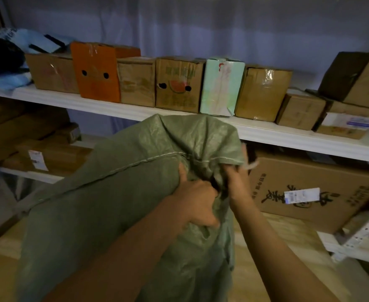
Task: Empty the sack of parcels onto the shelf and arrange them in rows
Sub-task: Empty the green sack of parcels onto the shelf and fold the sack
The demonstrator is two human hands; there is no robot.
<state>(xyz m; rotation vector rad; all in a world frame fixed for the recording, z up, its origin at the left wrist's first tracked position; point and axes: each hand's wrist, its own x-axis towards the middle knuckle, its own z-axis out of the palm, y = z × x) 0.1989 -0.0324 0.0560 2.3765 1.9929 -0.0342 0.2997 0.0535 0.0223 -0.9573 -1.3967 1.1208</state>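
A green woven sack (118,192) hangs in front of me, below the white shelf (288,136). My left hand (197,199) is clenched on a bunch of its fabric near the stitched seam. My right hand (237,177) grips the sack's edge just to the right, fingers tucked into the cloth. On the shelf stands a row of parcels: a brown box (50,71), an orange box (95,71), a watermelon-printed box (178,83), a pale green box (220,86) and more brown boxes (263,94). What the sack holds is hidden.
Soft blue and black bags (5,57) lie at the shelf's left end. Stacked boxes (353,90) crowd its right end. A large printed carton (310,188) sits on the lower right shelf, and flat cartons (37,147) fill the lower left shelf. Pale wooden floor lies below.
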